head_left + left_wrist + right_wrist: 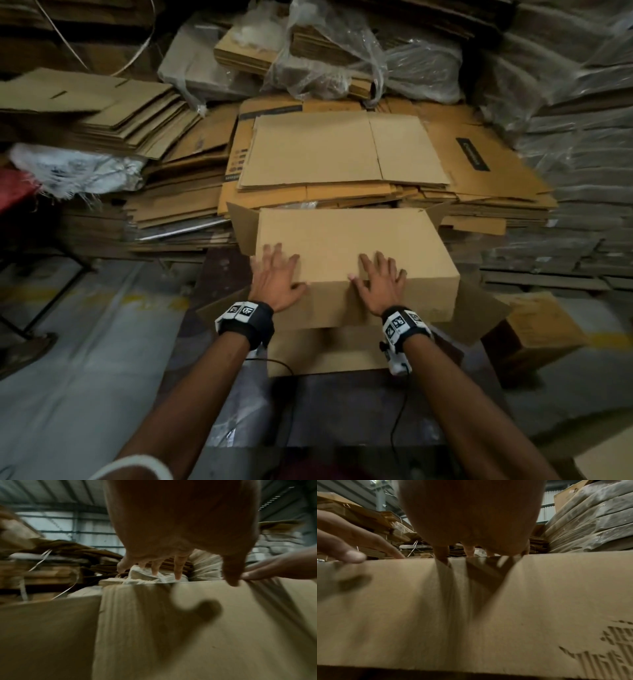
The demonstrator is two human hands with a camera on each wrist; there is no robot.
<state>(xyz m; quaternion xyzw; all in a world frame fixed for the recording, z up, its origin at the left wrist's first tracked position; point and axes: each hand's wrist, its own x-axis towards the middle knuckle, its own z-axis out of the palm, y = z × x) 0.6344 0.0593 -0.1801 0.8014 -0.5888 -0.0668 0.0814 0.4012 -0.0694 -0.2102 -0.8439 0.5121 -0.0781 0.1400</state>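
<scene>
A plain brown cardboard box (346, 240) lies on its side in front of me, its loose flaps sticking out at the left, right and near ends. My left hand (275, 274) lies flat on its top panel near the left corner, fingers spread and straight. My right hand (380, 279) presses flat on the same panel further right, thumb pointing left. In the left wrist view the left hand (171, 566) hangs over the box (188, 628) edge. The right wrist view shows the right hand (476, 547) over the box (471, 615) side, which has a torn patch at lower right.
Stacks of flattened cartons (342, 150) fill the space behind the box, more cartons (120, 113) piled at the left. Plastic-wrapped bundles (359, 58) lie at the back and a wrapped pile (575, 171) rises at the right. A small box (537, 329) stands at the right.
</scene>
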